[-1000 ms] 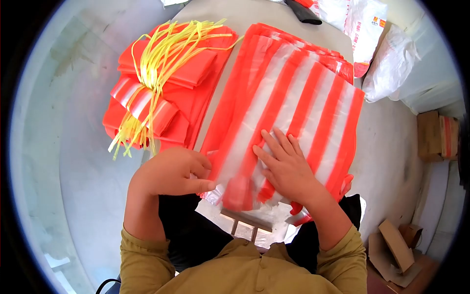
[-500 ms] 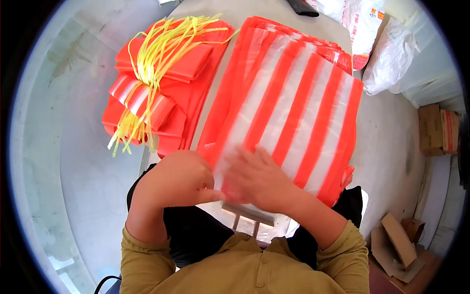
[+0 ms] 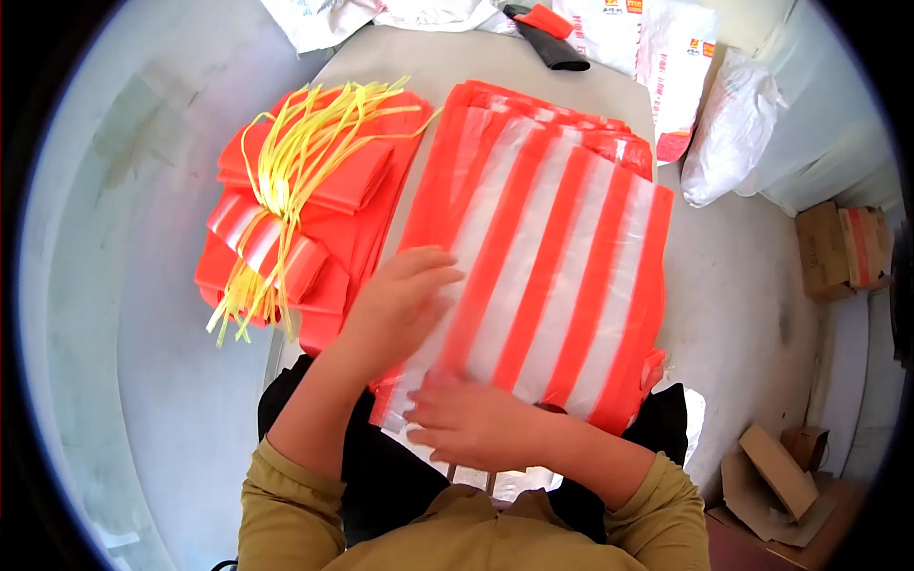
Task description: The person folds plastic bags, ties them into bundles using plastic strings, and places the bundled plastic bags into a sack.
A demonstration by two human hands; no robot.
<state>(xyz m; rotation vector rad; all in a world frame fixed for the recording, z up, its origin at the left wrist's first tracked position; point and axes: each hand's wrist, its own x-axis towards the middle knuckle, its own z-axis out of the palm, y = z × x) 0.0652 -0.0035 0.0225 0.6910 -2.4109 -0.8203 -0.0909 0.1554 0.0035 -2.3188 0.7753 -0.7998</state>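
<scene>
A stack of red and clear striped plastic bags [image 3: 562,276] lies on the table in front of me. Over its left edge is my left hand [image 3: 405,300], fingers apart and slightly blurred. My right hand [image 3: 476,419] is at the stack's near edge, its fingers spread and pointing left. Neither hand visibly grips anything. To the left sits a pile of folded red bags [image 3: 357,228], with a bundle of yellow ties [image 3: 281,190] and a rolled striped piece [image 3: 257,238] on top.
Beyond the grey table [image 3: 428,57] are white printed sacks [image 3: 676,76] and a black and red item [image 3: 552,43]. A white plastic bag [image 3: 733,128] stands at the right. Cardboard boxes [image 3: 824,252] and flattened cardboard [image 3: 776,476] lie farther right.
My left hand has moved up and opened over the stack's left edge. My right hand has moved down and left to the near edge. The view has shifted slightly.
</scene>
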